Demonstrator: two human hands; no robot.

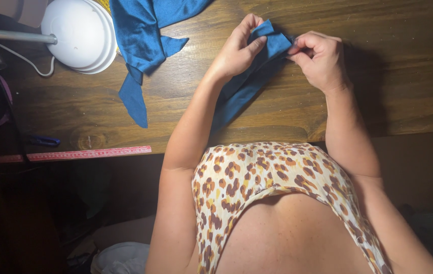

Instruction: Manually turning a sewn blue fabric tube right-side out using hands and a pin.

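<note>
A folded strip of blue knit fabric (272, 48) is pinched at its upper end by the left hand (238, 50) and right hand (320, 58), both closed on it above the brown wooden bench (379, 40). Its long axis trails toward 7 o'clock. More blue fabric (143, 35) lies at 9 o'clock.

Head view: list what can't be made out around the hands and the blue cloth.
- Cloth strip: its folded top is covered by the left hand and right hand.
- Anything small pinched in the right fingers: too small to tell.
- Second cloth: cut off by the top edge.
- Table left side: in dark shadow.
</note>
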